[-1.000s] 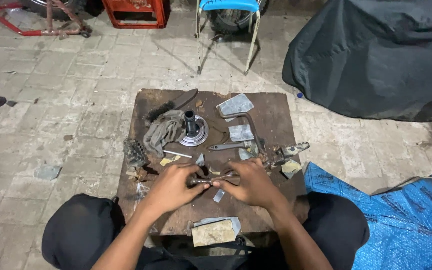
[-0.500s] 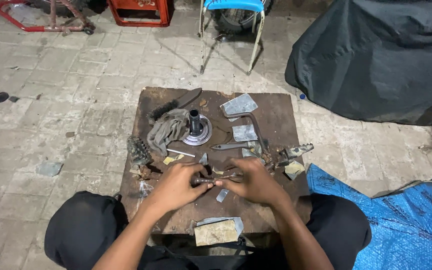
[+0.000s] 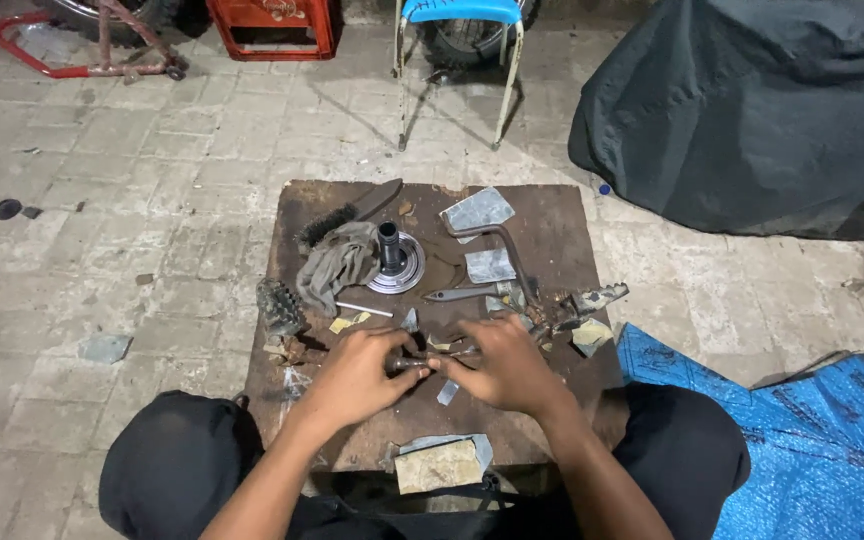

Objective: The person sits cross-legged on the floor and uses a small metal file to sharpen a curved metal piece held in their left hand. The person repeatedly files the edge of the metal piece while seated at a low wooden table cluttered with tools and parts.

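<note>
Both my hands meet over the near half of a brown wooden board (image 3: 562,225) lying on the paved ground. My left hand (image 3: 357,372) and my right hand (image 3: 497,365) together grip a thin dark metal rod (image 3: 414,362) held level between them; only its short middle stretch shows between the fingers. Just beyond my hands lie a grey rag (image 3: 335,262), a round metal hub with an upright shaft (image 3: 393,262), a wire brush (image 3: 340,217) and a curved metal lever (image 3: 502,245).
Scraps of sandpaper (image 3: 479,208) and small metal parts litter the board; a footpeg (image 3: 592,298) lies at its right edge. A folded sandpaper piece (image 3: 437,464) sits at the near edge. Blue tarp (image 3: 802,440) at right, dark cover (image 3: 752,110) behind, blue chair (image 3: 460,40).
My hands stay together on the rod over the same spot of the board. The camera view has shifted slightly; nothing on the board has moved.
</note>
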